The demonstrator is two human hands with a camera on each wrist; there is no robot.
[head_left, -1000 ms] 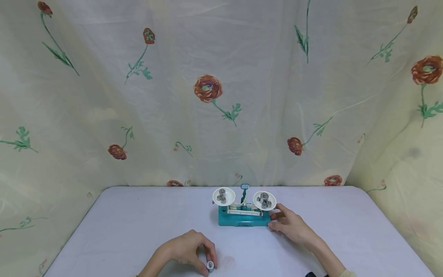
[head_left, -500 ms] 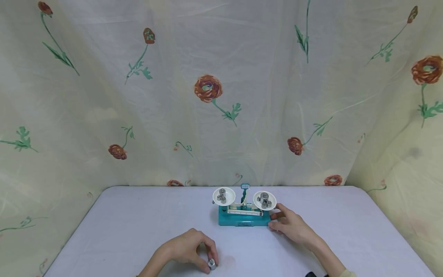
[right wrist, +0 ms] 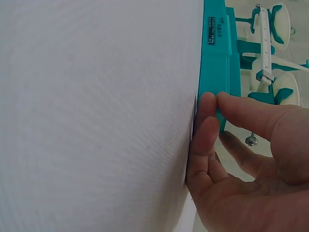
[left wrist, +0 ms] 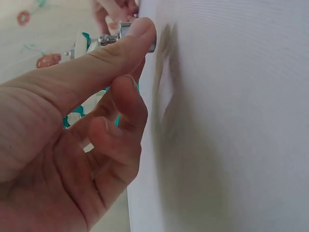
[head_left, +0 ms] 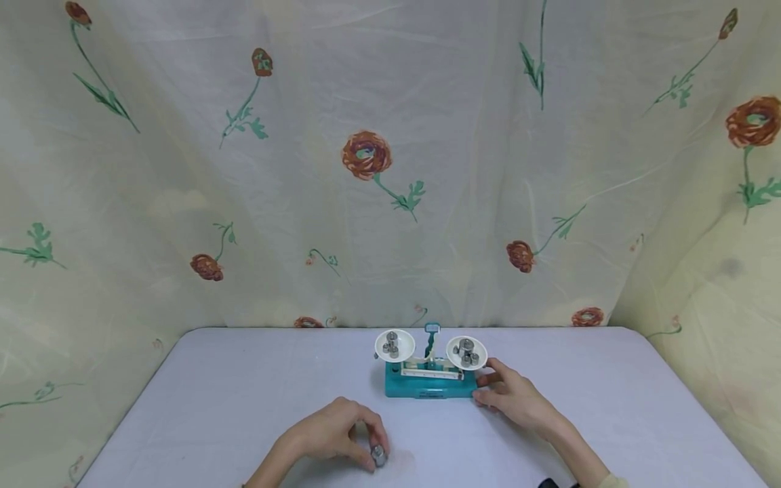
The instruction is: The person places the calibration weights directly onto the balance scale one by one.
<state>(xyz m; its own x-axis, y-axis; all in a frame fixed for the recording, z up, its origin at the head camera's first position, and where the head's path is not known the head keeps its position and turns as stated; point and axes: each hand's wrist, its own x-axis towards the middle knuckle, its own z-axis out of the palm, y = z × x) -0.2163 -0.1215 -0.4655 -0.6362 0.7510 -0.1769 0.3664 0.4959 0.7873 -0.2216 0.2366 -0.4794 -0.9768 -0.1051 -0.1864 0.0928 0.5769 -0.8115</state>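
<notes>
My left hand (head_left: 335, 430) pinches a shiny metal balance weight (head_left: 379, 457) between thumb and fingers, low over the white table in front of the scale. In the left wrist view the weight (left wrist: 124, 30) has a narrow knob that points toward the scale. A teal two-pan balance scale (head_left: 427, 389) stands near the far edge. My right hand (head_left: 518, 403) holds the right end of its base, and the right wrist view shows the thumb (right wrist: 246, 113) against the base's corner. Several metal weights (head_left: 392, 350) sit on the left pan, and several more (head_left: 466, 347) on the right pan.
White cloth covers the table (head_left: 244, 393). Behind it hangs a pale curtain (head_left: 439, 271) with printed flowers. A small black object (head_left: 548, 483) shows at the bottom edge beside the right forearm.
My left hand has shifted slightly forward and to the right with the weight. The right hand and the scale look unmoved.
</notes>
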